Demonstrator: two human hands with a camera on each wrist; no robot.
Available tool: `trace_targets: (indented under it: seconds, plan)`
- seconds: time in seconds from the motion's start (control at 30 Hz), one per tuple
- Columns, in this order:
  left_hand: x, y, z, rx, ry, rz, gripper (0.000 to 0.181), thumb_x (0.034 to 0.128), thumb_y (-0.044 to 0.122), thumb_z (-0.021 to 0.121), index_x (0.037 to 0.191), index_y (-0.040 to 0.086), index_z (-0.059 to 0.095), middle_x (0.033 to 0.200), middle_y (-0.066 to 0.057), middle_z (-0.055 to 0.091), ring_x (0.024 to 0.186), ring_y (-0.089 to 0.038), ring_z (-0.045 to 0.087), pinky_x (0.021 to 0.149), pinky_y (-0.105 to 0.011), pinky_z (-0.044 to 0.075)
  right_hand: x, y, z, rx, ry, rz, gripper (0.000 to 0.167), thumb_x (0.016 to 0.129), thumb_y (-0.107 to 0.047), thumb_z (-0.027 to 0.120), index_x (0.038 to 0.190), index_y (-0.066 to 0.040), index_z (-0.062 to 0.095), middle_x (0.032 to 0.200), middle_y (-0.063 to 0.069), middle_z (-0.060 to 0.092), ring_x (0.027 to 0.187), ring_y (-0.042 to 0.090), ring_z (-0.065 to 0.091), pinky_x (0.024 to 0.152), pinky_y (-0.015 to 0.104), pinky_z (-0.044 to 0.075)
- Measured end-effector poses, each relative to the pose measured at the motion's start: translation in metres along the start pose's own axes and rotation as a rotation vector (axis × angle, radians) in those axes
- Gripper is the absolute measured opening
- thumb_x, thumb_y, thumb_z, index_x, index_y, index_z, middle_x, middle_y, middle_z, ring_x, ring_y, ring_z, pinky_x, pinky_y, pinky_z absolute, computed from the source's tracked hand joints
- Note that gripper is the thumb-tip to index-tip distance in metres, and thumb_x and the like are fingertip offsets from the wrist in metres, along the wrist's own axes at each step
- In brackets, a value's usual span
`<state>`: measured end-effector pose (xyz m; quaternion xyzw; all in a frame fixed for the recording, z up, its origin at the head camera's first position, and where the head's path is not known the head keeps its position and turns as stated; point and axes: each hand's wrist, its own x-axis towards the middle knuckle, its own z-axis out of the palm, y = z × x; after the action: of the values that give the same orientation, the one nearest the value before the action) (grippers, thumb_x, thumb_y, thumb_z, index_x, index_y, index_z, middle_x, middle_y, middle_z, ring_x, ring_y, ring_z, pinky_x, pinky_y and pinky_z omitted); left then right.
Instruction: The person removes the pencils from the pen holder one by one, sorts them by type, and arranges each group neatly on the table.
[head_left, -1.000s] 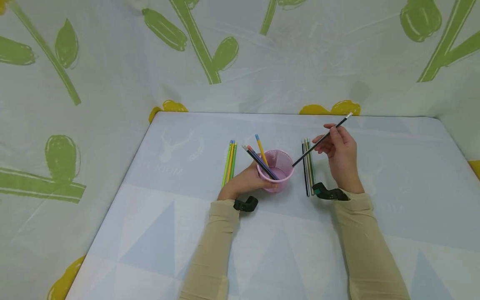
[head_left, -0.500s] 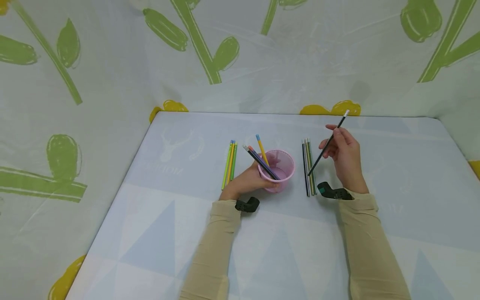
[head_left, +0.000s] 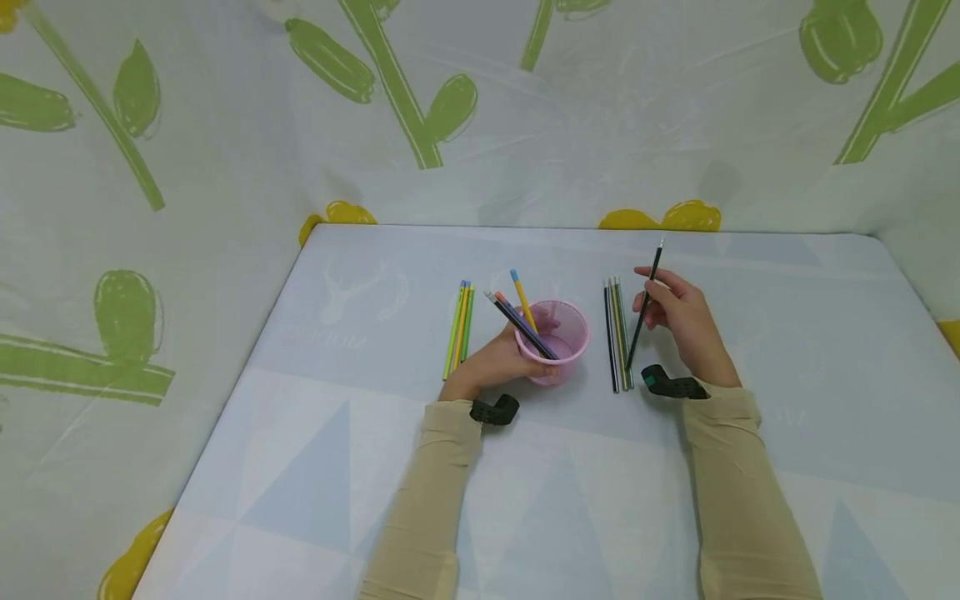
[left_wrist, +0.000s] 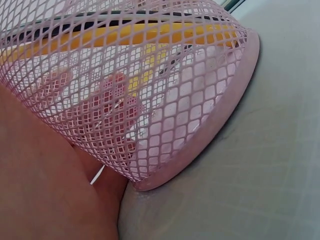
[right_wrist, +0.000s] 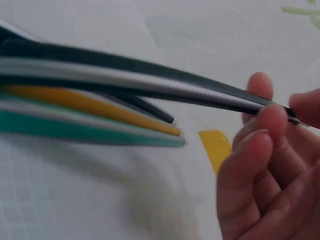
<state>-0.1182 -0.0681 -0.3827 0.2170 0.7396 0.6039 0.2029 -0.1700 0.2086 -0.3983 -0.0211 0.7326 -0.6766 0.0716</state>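
My left hand grips a pink mesh pencil cup that leans toward me, its fingers round the far side. In the left wrist view those fingers show through the mesh wall. Several pencils stand in the cup, slanting left, one yellow with a blue end. My right hand pinches a black pencil between thumb and fingers, its lower end over the row of pencils lying right of the cup. In the right wrist view a yellow pencil and a green pencil lie below the held one.
Left of the cup lies a group of green and yellow pencils, partly behind the left hand. The table has a pale cloth with blue triangles. A wall with painted green plants rises behind its far edge.
My right hand has moved the black pencil away from the cup rim to the pencil row, turning it more upright. The left hand and cup have stayed nearly still.
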Motion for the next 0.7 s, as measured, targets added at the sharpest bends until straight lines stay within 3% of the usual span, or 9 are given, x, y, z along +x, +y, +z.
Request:
trace_targets:
  seconds: [0.27, 0.53, 0.7]
  plan:
    - [-0.001, 0.000, 0.000, -0.010, 0.005, -0.013, 0.084, 0.0687, 0.005, 0.074, 0.136, 0.009, 0.023, 0.133, -0.015, 0.037, 0.121, -0.030, 0.037, 0.096, -0.028, 0.034, 0.001, 0.004, -0.003, -0.124, -0.105, 0.084, 0.042, 0.093, -0.030, 0.045, 0.130, -0.009, 0.042, 0.080, 0.013, 0.057, 0.058, 0.016, 0.045, 0.056, 0.026, 0.044]
    - [-0.001, -0.001, -0.001, -0.007, -0.001, 0.022, 0.082, 0.0696, 0.004, 0.073, 0.136, 0.009, 0.024, 0.130, -0.019, 0.038, 0.120, -0.030, 0.037, 0.095, -0.027, 0.034, 0.003, 0.011, -0.005, -0.155, -0.122, 0.122, 0.041, 0.093, -0.030, 0.046, 0.129, -0.011, 0.043, 0.081, 0.012, 0.055, 0.058, 0.014, 0.044, 0.053, 0.025, 0.042]
    - [-0.002, -0.001, 0.000, -0.018, 0.001, 0.026, 0.083, 0.0700, 0.005, 0.073, 0.136, 0.010, 0.023, 0.132, -0.018, 0.037, 0.121, -0.029, 0.036, 0.096, -0.027, 0.034, 0.005, 0.014, -0.003, -0.288, -0.118, 0.141, 0.046, 0.090, -0.034, 0.050, 0.132, -0.017, 0.042, 0.092, 0.012, 0.053, 0.063, 0.015, 0.047, 0.056, 0.025, 0.044]
